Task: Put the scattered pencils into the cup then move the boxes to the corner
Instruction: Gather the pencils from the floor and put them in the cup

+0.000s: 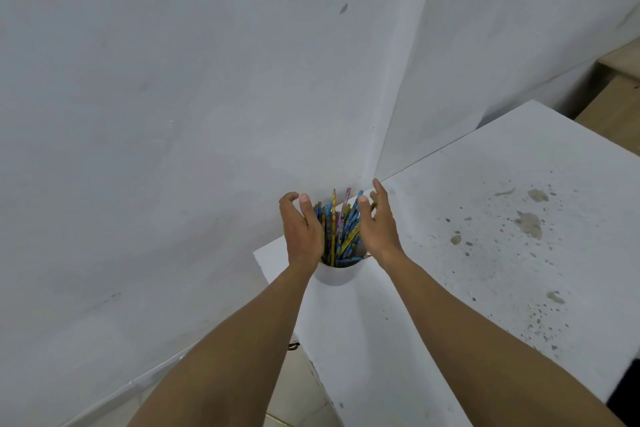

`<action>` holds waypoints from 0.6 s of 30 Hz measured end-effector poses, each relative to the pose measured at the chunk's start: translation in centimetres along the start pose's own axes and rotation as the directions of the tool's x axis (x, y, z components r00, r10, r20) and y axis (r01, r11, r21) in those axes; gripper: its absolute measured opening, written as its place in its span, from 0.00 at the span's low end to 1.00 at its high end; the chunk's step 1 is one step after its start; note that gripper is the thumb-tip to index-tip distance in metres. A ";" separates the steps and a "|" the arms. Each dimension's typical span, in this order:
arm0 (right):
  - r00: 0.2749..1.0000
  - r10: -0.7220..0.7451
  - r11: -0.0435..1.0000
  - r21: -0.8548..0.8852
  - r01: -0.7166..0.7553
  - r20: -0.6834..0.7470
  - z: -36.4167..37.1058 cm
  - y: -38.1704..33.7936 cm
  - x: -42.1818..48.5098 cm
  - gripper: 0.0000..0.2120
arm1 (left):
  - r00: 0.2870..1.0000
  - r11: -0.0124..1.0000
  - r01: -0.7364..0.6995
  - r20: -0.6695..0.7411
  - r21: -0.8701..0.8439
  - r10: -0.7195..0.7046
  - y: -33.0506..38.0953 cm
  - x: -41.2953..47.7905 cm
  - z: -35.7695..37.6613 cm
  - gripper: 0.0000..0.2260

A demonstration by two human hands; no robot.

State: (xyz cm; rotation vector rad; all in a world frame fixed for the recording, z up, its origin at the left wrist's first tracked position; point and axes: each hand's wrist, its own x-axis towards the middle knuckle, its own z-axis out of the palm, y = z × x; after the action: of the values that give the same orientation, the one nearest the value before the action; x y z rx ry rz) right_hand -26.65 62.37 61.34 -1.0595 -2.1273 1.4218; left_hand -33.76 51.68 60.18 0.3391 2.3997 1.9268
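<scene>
Flanking pencils [337, 229] | left hand [302, 229] spread | right hand [378, 227] spread

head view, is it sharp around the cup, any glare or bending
Head view: soft, even light with no glare; the hands and pencils over the white cup look slightly soft; wide-angle distortion tilts the wall corner.

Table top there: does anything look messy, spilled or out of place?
Yes. The right part of the table is speckled with dark spots and brownish stains, like dried splashes. The pencils all stand in the white cup between both open hands; none lie loose. No boxes are in view.
</scene>
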 end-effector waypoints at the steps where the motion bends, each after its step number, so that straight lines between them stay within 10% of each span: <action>1: 1.000 0.002 1.000 -0.024 -0.002 -0.008 -0.1 0.1 -0.1 0.25 | 1.000 1.000 0.010 0.013 0.007 -0.010 0.0 0.0 -0.4 0.16; 18: 0.958 -0.282 0.891 -0.387 0.238 -0.060 2.2 -3.2 -7.6 0.16 | 0.983 0.973 -0.149 0.134 0.175 0.126 1.8 -5.1 -9.3 0.10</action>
State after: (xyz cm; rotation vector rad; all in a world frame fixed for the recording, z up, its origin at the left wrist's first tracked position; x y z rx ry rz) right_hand -24.40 54.58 64.09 -0.9088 -2.4051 0.8274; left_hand -30.16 42.15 63.54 0.6293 2.5392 1.6784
